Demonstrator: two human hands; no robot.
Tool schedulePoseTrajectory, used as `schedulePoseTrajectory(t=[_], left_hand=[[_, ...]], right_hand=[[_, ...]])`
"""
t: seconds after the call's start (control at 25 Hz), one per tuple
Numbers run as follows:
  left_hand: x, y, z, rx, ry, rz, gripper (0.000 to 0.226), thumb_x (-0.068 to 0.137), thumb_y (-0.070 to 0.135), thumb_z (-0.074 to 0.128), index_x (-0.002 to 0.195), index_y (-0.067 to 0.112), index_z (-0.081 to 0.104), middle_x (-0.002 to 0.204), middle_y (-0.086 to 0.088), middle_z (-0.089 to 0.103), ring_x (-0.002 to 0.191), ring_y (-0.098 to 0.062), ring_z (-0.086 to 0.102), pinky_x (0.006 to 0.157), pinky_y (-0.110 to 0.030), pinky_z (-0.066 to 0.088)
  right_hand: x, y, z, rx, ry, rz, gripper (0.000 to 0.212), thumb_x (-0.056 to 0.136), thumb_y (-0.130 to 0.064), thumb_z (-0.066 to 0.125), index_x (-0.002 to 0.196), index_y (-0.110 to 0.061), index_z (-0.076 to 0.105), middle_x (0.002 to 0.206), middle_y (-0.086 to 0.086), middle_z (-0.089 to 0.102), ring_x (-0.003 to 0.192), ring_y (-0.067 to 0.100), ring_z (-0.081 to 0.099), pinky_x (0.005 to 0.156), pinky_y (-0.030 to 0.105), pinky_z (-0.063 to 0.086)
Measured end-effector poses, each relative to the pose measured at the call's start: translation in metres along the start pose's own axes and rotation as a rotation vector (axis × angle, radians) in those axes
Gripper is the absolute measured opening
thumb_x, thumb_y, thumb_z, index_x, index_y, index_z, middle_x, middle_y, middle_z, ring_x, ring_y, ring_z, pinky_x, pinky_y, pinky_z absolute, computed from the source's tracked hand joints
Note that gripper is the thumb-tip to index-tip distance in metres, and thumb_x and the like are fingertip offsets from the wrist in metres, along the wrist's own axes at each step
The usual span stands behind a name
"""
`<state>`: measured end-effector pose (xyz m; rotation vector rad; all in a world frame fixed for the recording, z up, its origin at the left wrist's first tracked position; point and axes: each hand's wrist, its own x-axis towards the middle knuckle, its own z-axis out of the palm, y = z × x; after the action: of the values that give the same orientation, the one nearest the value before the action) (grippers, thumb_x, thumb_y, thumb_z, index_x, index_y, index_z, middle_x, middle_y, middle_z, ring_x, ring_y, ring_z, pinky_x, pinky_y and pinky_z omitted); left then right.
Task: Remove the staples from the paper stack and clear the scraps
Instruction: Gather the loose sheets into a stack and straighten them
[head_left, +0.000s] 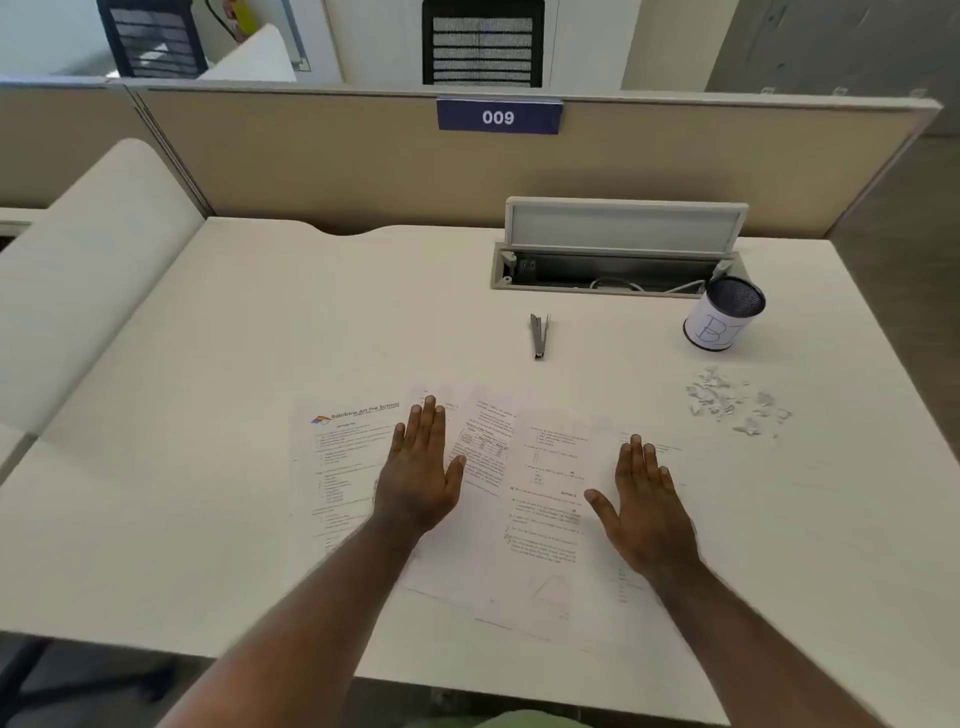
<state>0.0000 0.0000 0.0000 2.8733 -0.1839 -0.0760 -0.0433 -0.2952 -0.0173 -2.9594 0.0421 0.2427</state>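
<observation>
Head view of a white desk (208, 364). Printed sheets (540, 499) lie fanned out and overlapping at the near centre of the desk. The left hand (421, 473) rests palm-down on the left sheets, fingers straight and together, gripping nothing. The right hand (644, 504) lies flat on the right sheets, fingers extended, thumb spread, likewise holding nothing. A grey staple remover (539, 335) lies beyond the sheets, apart from both hands. A pile of paper scraps (732, 402) sits to the right, near a mesh cup (723, 321) wrapped in a lettered label. An open cable tray (613, 270) is set into the desk behind.
</observation>
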Motion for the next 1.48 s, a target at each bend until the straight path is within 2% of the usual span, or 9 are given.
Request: schedulePoseTrajectory(t=[0.44,0.52,0.64,0.76,0.88,0.96,1.16,1.36,1.48], left_hand=[[-0.035,-0.009,0.03,0.061,-0.134,-0.042,0.08,0.087,0.052,0.007,0.155,0.01,-0.002,0.165,-0.004,-0.008,0.152,-0.02,-0.007,0.12,-0.034,-0.006],[-0.037,-0.014,0.034,0.07,-0.154,-0.045,0.079,0.088,0.052,0.006,0.155,0.01,0.0,0.165,-0.004,-0.007,0.152,-0.021,-0.005,0.12,-0.035,-0.007],[-0.034,-0.023,0.029,0.026,-0.119,-0.064,0.069,0.093,0.043,0.018,0.155,0.013,0.018,0.165,-0.003,0.006,0.153,-0.023,0.006,0.121,-0.04,-0.001],[-0.027,-0.04,0.014,0.019,0.035,-0.348,0.057,0.09,0.031,0.042,0.145,0.016,0.041,0.161,-0.003,0.027,0.149,-0.024,0.022,0.12,-0.05,0.008],[-0.026,-0.065,-0.006,-0.053,0.055,-0.83,0.068,0.088,0.037,0.049,0.149,0.013,0.03,0.163,-0.006,0.02,0.148,-0.028,0.02,0.116,-0.059,0.009],[-0.028,-0.083,-0.012,-0.081,0.003,-1.009,0.08,0.086,0.048,0.049,0.15,0.007,0.024,0.161,-0.01,0.02,0.146,-0.031,0.022,0.115,-0.062,0.016],[-0.029,-0.105,-0.007,-0.1,-0.002,-1.116,0.079,0.081,0.058,0.053,0.135,0.001,0.041,0.141,-0.014,0.04,0.13,-0.033,0.037,0.105,-0.053,0.033],[-0.026,-0.103,-0.013,-0.075,0.026,-1.058,0.062,0.08,0.053,0.061,0.119,0.005,0.056,0.124,-0.017,0.047,0.121,-0.036,0.043,0.099,-0.048,0.036],[-0.021,-0.103,-0.02,-0.102,-0.001,-1.066,0.06,0.08,0.052,0.066,0.12,0.008,0.057,0.124,-0.017,0.047,0.122,-0.036,0.043,0.1,-0.048,0.036]], right_hand=[[-0.025,0.001,0.026,-0.027,-0.036,0.03,0.104,0.078,-0.075,-0.017,0.153,-0.004,0.004,0.163,0.011,0.001,0.151,0.025,0.003,0.122,0.039,0.009],[-0.026,0.0,0.026,-0.039,-0.056,0.042,0.102,0.081,-0.074,-0.015,0.153,-0.005,0.008,0.162,0.012,0.007,0.15,0.028,0.007,0.121,0.044,0.014],[-0.026,-0.001,0.023,-0.1,-0.13,0.087,0.09,0.09,-0.067,-0.001,0.149,-0.006,0.029,0.158,0.017,0.027,0.144,0.038,0.027,0.113,0.057,0.027],[-0.027,-0.002,0.022,-0.116,-0.157,0.119,0.083,0.094,-0.06,0.003,0.143,-0.005,0.042,0.152,0.02,0.038,0.137,0.043,0.039,0.104,0.063,0.037],[-0.028,-0.002,0.022,-0.11,-0.129,0.113,0.086,0.094,-0.06,-0.001,0.141,-0.005,0.045,0.15,0.02,0.04,0.135,0.042,0.042,0.102,0.061,0.04],[-0.028,-0.002,0.022,-0.108,-0.128,0.116,0.087,0.093,-0.061,-0.002,0.141,-0.005,0.044,0.151,0.02,0.039,0.135,0.042,0.042,0.102,0.06,0.041],[-0.027,-0.002,0.024,-0.105,-0.117,0.101,0.093,0.088,-0.065,-0.009,0.147,-0.007,0.036,0.156,0.018,0.03,0.142,0.039,0.032,0.109,0.057,0.034],[-0.028,-0.006,0.022,-0.091,-0.132,0.101,0.087,0.089,-0.064,-0.001,0.148,-0.009,0.033,0.158,0.017,0.026,0.143,0.038,0.029,0.111,0.057,0.032],[-0.028,-0.005,0.022,-0.09,-0.136,0.109,0.092,0.088,-0.064,-0.009,0.148,-0.008,0.034,0.157,0.017,0.027,0.143,0.039,0.03,0.11,0.056,0.033]])
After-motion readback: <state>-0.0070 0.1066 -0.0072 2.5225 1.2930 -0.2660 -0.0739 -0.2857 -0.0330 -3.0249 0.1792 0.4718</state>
